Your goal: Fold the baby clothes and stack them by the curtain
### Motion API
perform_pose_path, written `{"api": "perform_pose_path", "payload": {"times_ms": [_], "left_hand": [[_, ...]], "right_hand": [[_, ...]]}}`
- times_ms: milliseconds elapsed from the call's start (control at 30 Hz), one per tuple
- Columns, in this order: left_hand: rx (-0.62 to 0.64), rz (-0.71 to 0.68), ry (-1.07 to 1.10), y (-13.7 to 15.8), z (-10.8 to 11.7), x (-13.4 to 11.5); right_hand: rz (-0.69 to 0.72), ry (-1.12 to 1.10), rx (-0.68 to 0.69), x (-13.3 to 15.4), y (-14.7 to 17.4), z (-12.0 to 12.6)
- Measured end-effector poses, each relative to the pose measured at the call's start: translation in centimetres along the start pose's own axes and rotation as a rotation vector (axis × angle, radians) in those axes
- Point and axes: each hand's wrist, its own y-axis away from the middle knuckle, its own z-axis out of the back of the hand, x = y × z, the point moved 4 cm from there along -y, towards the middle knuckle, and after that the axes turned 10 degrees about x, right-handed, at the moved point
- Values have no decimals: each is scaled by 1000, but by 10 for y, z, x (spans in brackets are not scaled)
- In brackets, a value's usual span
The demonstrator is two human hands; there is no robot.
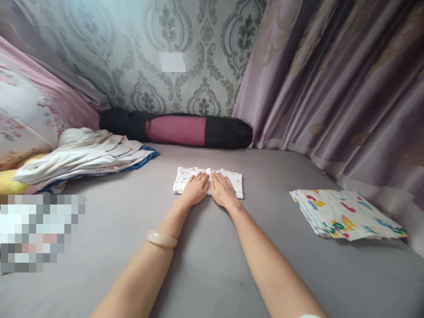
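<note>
A small white garment [180, 181] with a sparse print lies folded flat on the grey bed sheet [212, 265]. My left hand [197, 187] rests flat on its middle, fingers stretched forward. Beside it my right hand [222, 187] presses on the same cloth, also flat, the two hands close together. Neither hand grips anything. A pale bangle [161, 239] circles my left forearm. The part of the garment under my palms is hidden.
At the right lies a folded white cloth [351, 214] with colourful print. Several crumpled clothes [96, 152] are heaped at the left. A long black and maroon roll [175, 129] lies along the patterned wall [205, 35]. Purple curtains [298, 75] hang at the right. The lower left is pixelated.
</note>
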Motion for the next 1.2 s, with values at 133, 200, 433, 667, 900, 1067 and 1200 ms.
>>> {"api": "perform_pose_path", "payload": {"times_ms": [133,200,433,667,900,1067,1200], "left_hand": [[-130,45,8,8,15,11],[-244,126,5,14,25,25],[-341,502,157,29,35,73],[-267,595,251,29,30,84],[-280,589,292,28,29,91],[-325,596,383,31,33,95],[-360,611,458,34,33,99]], "right_hand": [[-16,-7,27,0,-1,2],[-41,-22,72,2,-3,4],[-84,-37,56,32,-18,13],[-121,15,15,39,-24,-9],[-127,30,39,39,-24,-7],[-128,69,66,53,-31,-2],[-73,74,41,70,-38,-8]]}}
